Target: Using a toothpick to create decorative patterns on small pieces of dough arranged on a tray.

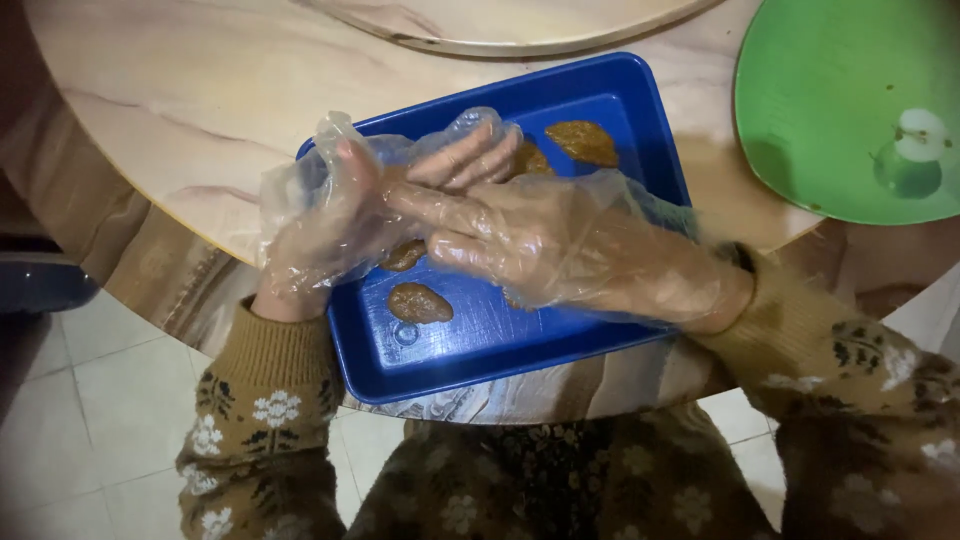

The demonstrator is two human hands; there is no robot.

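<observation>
Two hands in loose, crinkled clear plastic gloves meet over a blue rectangular plastic tray [480, 350]. The right hand [560, 250] lies flat, its fingers [440, 210] straight and close together, pointing toward the left hand [335, 215] and pressing against its palm. The left hand's fingers [470, 155] are likewise stretched out and side by side, slanting over the top of the right fingertips, so the two sets cross and touch. Whether anything is pressed between the palms cannot be told; the gloves and fingers hide that spot.

Several flattened brown patties of soft, grainy paste lie on the tray floor. One oval patty [420, 302] sits in the open, just below the right hand's fingers and apart from them. A second brown patty [403, 256] peeks out from under the meeting hands, partly covered. A third patty [583, 142] lies near the far right corner of the tray, beyond the left fingertips, and a fourth piece [530, 160] shows just beside those fingertips.

The tray rests at the near edge of a round, pale marble-patterned table [200, 100]. A green round plate [850, 100] stands on the table to the right, well apart from the tray. Both wrists wear brown knitted sleeves with white flower patterns.
</observation>
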